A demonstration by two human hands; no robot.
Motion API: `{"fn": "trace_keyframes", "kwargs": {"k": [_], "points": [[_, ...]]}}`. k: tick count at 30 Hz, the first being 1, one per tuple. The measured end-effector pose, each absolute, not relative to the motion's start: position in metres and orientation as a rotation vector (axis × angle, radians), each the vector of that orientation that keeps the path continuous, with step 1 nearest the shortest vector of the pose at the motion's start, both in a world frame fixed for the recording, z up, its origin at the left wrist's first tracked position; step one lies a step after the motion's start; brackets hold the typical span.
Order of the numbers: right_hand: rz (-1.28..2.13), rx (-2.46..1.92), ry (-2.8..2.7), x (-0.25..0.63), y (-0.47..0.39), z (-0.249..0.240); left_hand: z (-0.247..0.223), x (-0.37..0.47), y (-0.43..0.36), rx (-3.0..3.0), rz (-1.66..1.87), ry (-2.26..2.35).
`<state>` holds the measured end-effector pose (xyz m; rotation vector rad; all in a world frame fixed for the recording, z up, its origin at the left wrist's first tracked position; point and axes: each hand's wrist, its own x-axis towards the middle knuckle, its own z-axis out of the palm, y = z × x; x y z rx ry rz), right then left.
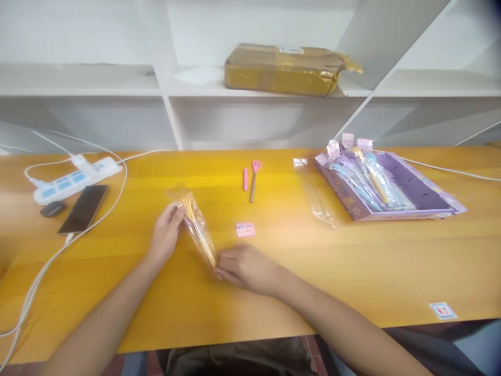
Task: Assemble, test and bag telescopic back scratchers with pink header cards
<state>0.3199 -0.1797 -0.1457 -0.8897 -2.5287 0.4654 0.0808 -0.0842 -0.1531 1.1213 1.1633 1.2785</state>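
The bag (198, 228), a narrow clear sleeve with a yellow fork-headed utensil inside, lies on the tabletop (352, 271) a little left of centre and nearer the front edge than the back. Its long axis runs on a diagonal, the forked head toward the back left and the handle end toward the front right, so each hand meets one end of it. The left hand (166, 235) is at the upper end, fingers curled and thumb closing on the plastic beside the fork head, a light pinch as far as the view shows. The right hand (245, 269) lies palm down at the lower end, its fingertips pressed together on the bag's tail (whether they grip it or only pin it to the wood I cannot tell). Both hands touch the bag, so neither is nearer; they hold it stretched between them along that diagonal. Just behind the right hand lies a small pink card (245, 229), apart from the bag, and further back toward the middle lie a pink stick (245, 179) and a pink whisk (254, 177), side by side, roughly perpendicular to the back edge. Toward the right edge sits a purple tray (422, 196) with more bagged utensils, an empty sleeve (317, 196) just left of it. Near the left edge lie a power strip (74, 180) and a phone (84, 208).
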Motion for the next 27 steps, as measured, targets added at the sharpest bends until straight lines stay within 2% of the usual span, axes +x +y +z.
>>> {"fn": "trace_keyframes", "kwargs": {"k": [6,14,27], "points": [[0.484,-0.755,-2.616,0.325,-0.181,-0.141,-0.160,0.067,-0.066,1.086,1.390,1.214],[0.460,-1.528,-2.240,0.388,-0.141,-0.136,-0.155,0.083,-0.087,1.373,1.175,1.221],[0.608,-1.600,-2.098,0.392,-0.138,-0.153,-0.156,0.096,-0.110,1.498,0.841,1.183]]}}
